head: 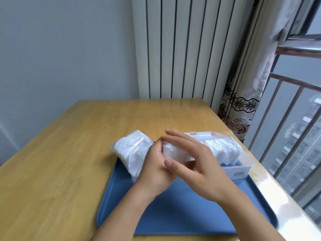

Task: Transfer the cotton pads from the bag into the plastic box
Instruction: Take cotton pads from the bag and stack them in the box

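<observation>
One blue tray [182, 214] on wooden table [60, 162]. Both hands, left hand [154, 167] and right hand [199, 164], fingers clamped around a cotton pads stack [175, 152], hiding part of it. One bag [133, 150] left; one plastic box [241, 169] right, holding pads.

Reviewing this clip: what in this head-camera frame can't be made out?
- How many cotton pads are held: the left hand and right hand cover most of the stack.
- How full the plastic box is: the right hand hides its near-left part.
- Whether the bag is open: its near end lies behind the left hand.
- The label on the box front: too small to read.
- The blue tray: forearms cover parts of it.
</observation>
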`<state>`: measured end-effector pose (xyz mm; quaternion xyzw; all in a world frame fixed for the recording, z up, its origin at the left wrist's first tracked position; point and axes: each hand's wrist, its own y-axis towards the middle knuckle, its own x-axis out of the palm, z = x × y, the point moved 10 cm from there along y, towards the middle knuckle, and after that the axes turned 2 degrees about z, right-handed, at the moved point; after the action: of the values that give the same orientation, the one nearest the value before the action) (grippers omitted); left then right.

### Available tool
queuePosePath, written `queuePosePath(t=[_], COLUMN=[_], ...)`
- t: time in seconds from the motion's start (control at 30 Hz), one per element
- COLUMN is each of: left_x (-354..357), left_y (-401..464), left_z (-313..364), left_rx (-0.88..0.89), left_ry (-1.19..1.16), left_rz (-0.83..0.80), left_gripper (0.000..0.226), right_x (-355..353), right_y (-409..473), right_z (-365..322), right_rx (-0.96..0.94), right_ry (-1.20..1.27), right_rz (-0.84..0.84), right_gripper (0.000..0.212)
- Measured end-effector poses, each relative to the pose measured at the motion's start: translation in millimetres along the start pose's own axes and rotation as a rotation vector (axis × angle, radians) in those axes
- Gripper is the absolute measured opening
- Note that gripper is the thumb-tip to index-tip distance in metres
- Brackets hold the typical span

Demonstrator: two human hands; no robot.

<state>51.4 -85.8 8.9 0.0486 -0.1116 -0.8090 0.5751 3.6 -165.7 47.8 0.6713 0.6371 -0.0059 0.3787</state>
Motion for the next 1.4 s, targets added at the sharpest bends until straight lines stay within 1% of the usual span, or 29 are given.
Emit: queuePosePath(t=[0.03, 0.1, 0.17, 0.2, 0.27, 0.33, 0.4, 0.47, 0.53, 0.57, 0.6, 0.7, 0.73, 0.83, 0.87, 0.9, 0.93, 1.0, 1.03, 1.07, 1.13, 1.2, 1.3, 1.4], left_x=[-2, -4, -4, -3, -2, 0, 4, 8, 7, 5, 2, -4, -4, 2, 4, 5, 4, 0, -2, -2, 0, 6, 16, 20], left_y=[0, 0, 0, -1, -3, -6, -6, -7, -8, -8, -8, -6, -6, -9, -10, -11, -11, -11, -11, -11, -10, -9, -10, -9], left_z=[0, 3, 5, 6, 7, 8, 6, 6, 6, 5, 2, -4, -4, 0, 1, 4, 7, 14, 16, 16, 10, 0, -12, -19], left_rx=[0.005, 0.024, 0.034, 0.033, 0.041, 0.042, 0.042, 0.073, 0.093, 0.089, 0.078, 0.043, 0.049, 0.075, 0.091, 0.121, 0.164, 0.248, 0.276, 0.287, 0.253, 0.198, 0.17, 0.153], left_ry=[0.014, 0.04, 0.013, -0.005, -0.011, 0.015, 0.073, 0.129, 0.187, 0.201, 0.209, 0.283, 0.318, 0.321, 0.331, 0.357, 0.396, 0.502, 0.569, 0.633, 0.724, 0.745, 0.749, 0.779], left_rz=[0.01, 0.028, 0.046, 0.053, 0.058, 0.048, 0.019, 0.0, 0.021, 0.036, 0.047, 0.072, 0.075, 0.028, 0.017, 0.023, 0.048, 0.117, 0.147, 0.161, 0.149, 0.108, 0.033, -0.041], left_gripper=[0.028, 0.03, 0.04, 0.044, 0.044, 0.042, 0.048, 0.055, 0.059, 0.059, 0.061, 0.072, 0.077, 0.094, 0.1, 0.103, 0.101, 0.085, 0.074, 0.062, 0.045, 0.036, 0.03, 0.026], right_x=[-1, -8, -14, -12, -2, 5, 9, 16, 21, 19, 14, -7, -14, -26, -34, -47, -63, -85, -86, -81, -56, -37, -25, -22], right_y=[1, 1, 1, 1, 0, -2, -3, -4, -6, -5, -3, 7, 8, 9, 10, 11, 11, 9, 8, 8, 7, 7, 10, 9], right_z=[-1, -1, 5, 9, 14, 19, 24, 27, 27, 28, 30, 37, 41, 47, 47, 52, 58, 74, 81, 84, 83, 83, 89, 95], right_rx=[-0.003, 0.007, 0.042, 0.075, 0.158, 0.216, 0.262, 0.28, 0.275, 0.271, 0.266, 0.245, 0.241, 0.218, 0.221, 0.246, 0.286, 0.385, 0.437, 0.493, 0.581, 0.618, 0.659, 0.711], right_ry=[0.009, 0.147, 0.329, 0.402, 0.485, 0.494, 0.502, 0.436, 0.321, 0.267, 0.23, 0.203, 0.177, 0.069, 0.084, 0.165, 0.307, 0.635, 0.741, 0.793, 0.758, 0.627, 0.473, 0.405], right_rz=[0.009, 0.091, 0.167, 0.178, 0.141, 0.1, 0.043, -0.061, -0.138, -0.137, -0.114, -0.024, -0.001, -0.001, 0.031, 0.106, 0.209, 0.37, 0.39, 0.351, 0.18, 0.074, 0.011, -0.026], right_gripper=[0.064, 0.077, 0.087, 0.091, 0.097, 0.1, 0.101, 0.102, 0.102, 0.098, 0.088, 0.03, 0.022, 0.031, 0.033, 0.035, 0.031, 0.021, 0.024, 0.028, 0.034, 0.036, 0.038, 0.032])
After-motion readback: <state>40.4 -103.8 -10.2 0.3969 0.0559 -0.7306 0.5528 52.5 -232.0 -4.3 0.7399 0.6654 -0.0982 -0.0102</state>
